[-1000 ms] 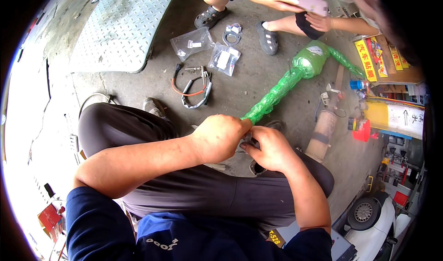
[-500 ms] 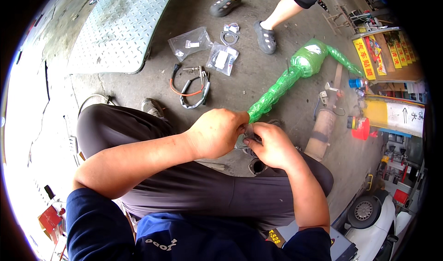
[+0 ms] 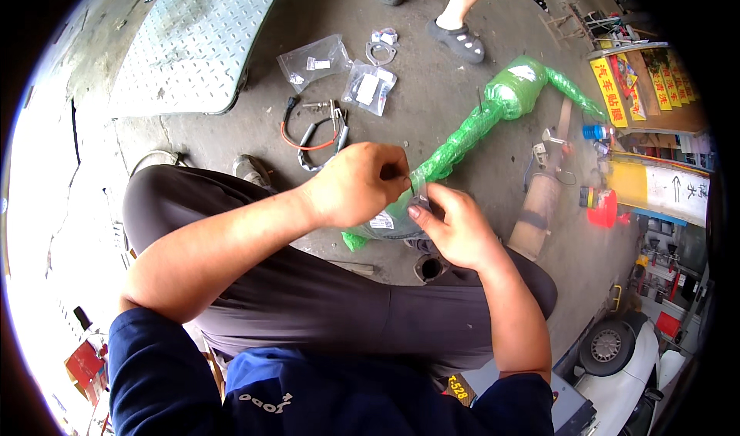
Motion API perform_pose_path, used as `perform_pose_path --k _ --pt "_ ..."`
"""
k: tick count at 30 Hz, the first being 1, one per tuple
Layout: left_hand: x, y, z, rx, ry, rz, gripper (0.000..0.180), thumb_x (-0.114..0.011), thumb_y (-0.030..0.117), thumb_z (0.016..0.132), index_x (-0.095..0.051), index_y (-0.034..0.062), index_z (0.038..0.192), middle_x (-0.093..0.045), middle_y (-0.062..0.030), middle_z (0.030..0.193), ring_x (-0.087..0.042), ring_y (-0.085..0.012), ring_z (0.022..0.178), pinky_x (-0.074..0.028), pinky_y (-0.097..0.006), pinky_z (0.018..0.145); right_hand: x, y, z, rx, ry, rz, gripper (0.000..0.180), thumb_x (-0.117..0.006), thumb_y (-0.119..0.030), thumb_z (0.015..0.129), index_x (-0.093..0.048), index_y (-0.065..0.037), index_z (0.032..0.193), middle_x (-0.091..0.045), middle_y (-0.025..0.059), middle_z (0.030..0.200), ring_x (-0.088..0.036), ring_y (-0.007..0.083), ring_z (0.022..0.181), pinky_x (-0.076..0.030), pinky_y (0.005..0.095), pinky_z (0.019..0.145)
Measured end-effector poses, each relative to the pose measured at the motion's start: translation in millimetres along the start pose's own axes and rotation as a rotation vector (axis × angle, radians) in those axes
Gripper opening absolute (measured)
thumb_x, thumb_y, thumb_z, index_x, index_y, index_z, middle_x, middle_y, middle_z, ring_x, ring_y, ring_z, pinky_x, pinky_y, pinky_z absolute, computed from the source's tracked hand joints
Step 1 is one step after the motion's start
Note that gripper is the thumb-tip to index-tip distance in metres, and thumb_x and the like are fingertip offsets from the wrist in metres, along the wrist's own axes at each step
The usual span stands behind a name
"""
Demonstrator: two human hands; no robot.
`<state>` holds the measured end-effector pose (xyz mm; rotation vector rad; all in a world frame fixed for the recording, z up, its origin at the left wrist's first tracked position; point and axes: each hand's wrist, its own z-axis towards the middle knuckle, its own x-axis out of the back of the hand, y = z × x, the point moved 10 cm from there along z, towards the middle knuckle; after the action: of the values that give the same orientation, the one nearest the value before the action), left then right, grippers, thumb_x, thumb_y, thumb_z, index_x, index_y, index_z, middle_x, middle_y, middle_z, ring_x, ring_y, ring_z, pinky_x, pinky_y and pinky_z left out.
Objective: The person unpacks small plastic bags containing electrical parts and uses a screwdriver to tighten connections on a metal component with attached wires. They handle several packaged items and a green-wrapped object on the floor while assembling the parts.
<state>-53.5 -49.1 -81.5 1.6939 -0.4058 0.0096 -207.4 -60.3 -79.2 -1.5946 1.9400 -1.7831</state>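
Note:
A long pipe with a bulging canister point(image 3: 515, 89), wrapped in green bubble wrap, lies on the floor and runs back toward my hands. My left hand point(image 3: 356, 186) is closed, its thumb and fingertips pinching the edge of some clear plastic film point(image 3: 417, 182) at the near end of the wrap. On the other side, my right hand point(image 3: 461, 224) grips the same film between thumb and fingers. Below my left hand shows a white label point(image 3: 381, 220) on the plastic, and a green wrapped end point(image 3: 354, 241) sticks out beside it. My hands hide part of the near end.
Beyond my hands lie clear bags point(image 3: 368, 88), a metal gasket point(image 3: 381, 53) and a sensor cable point(image 3: 312, 139). An old pipe section point(image 3: 536, 216) rests at right, near a red container point(image 3: 603, 209). A patterned metal plate point(image 3: 200, 43) is at far left; another person's shoe point(image 3: 460, 41) stands ahead.
My left hand has risen slightly, and the labelled plastic and green end now show beneath it. My right hand has shifted slightly. The other person's feet have moved.

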Motion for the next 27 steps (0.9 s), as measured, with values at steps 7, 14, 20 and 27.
perform_pose_path --k 7,14,20,27 --pt "21.1 -4.1 12.3 0.135 -0.020 -0.077 0.030 -0.068 0.027 0.107 -0.074 -0.0024 0.110 -0.074 -0.0069 0.089 -0.065 -0.0136 0.085 -0.053 -0.034 0.080 15.7 12.5 0.5 -0.062 0.081 0.499 0.024 -0.060 -0.021 0.114 -0.067 0.000 0.123 -0.069 0.0018 0.098 -0.062 0.0098 0.086 -0.053 0.0293 0.079" --pt "34.8 2.8 14.3 0.093 0.006 -0.004 0.025 -0.068 0.022 0.105 -0.074 -0.0026 0.108 -0.073 -0.0099 0.089 -0.066 -0.0166 0.085 -0.053 -0.035 0.083 44.1 19.0 -4.9 -0.164 0.325 0.744 0.020 -0.057 -0.020 0.113 -0.069 -0.004 0.114 -0.063 -0.0005 0.084 -0.055 0.0066 0.072 -0.044 0.0244 0.064" --pt "33.9 14.8 7.9 -0.001 0.073 0.065 0.021 -0.069 0.018 0.104 -0.072 -0.0026 0.108 -0.072 -0.0157 0.089 -0.069 -0.0243 0.085 -0.053 -0.039 0.081 44.1 27.4 -7.5 -0.172 0.365 0.740 0.017 -0.058 -0.016 0.107 -0.069 -0.004 0.111 -0.063 -0.0009 0.085 -0.054 0.0062 0.070 -0.042 0.0244 0.062" --pt "17.7 14.8 1.5 -0.037 0.079 0.112 0.017 -0.067 0.015 0.104 -0.069 -0.0017 0.106 -0.072 -0.0182 0.083 -0.071 -0.0313 0.079 -0.053 -0.043 0.075 42.0 36.6 -8.1 -0.199 0.414 0.681 0.017 -0.056 -0.020 0.103 -0.069 -0.010 0.101 -0.063 -0.0041 0.087 -0.054 0.0053 0.071 -0.038 0.0225 0.059"
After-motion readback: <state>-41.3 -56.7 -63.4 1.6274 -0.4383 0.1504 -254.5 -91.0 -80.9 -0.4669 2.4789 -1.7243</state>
